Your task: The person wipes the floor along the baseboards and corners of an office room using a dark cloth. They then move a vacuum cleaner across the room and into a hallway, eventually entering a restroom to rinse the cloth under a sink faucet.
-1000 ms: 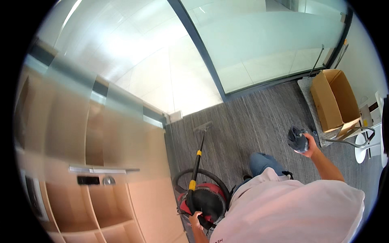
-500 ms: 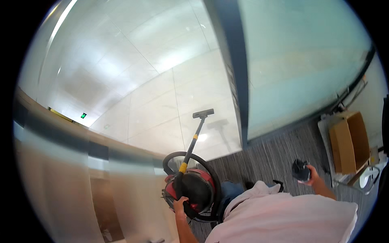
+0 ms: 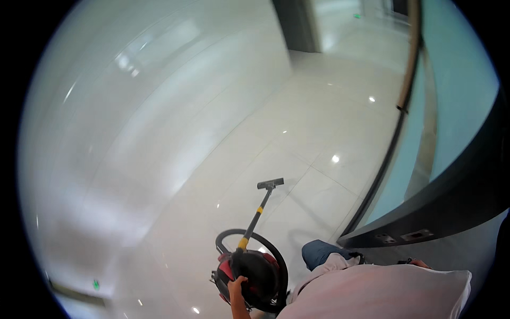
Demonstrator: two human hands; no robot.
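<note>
A red and black canister vacuum cleaner (image 3: 259, 276) is in front of me, left of my legs. My left hand (image 3: 237, 287) is closed at its near side, around the black grip area; what exactly the fingers wrap is partly hidden. From there a black wand (image 3: 251, 229) with yellow bands slants up and away to a flat floor nozzle (image 3: 270, 184). The black hose (image 3: 280, 250) loops around the canister. My right hand (image 3: 421, 263) shows only in part beyond my pale shirt, closed by the dark edge of a black bundle (image 3: 406, 261), mostly hidden.
Glossy pale floor tiles (image 3: 313, 143) stretch ahead. A light wall (image 3: 175, 95) runs along the left. On the right stands a glass panel (image 3: 462, 111) with a dark curved frame (image 3: 446, 207) near me. A dark pillar (image 3: 297, 26) is at the far end.
I have moved from the dark carpet past the door frame onto pale tiles. The vacuum cleaner came along in my left hand. My right hand and bundle slipped mostly behind my shirt.
</note>
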